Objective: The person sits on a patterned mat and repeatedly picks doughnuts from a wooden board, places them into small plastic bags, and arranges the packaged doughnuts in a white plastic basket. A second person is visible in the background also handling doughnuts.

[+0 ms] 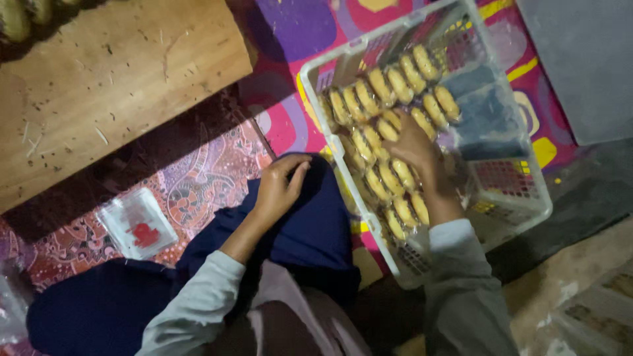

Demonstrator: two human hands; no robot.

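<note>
Patterned mat (pixel 211 165) under white basket (pixel 521 211), probably plastic.

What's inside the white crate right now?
The white crate holds rows of clear packs of yellow pastries and some dark packs. The right hand rests on the rows, covering the packs beneath it. Any lower layer is hidden.

White basket (pixel 527 217), yellow pastries (pixel 389 178), pink-purple patterned mat (pixel 290 39).
</note>
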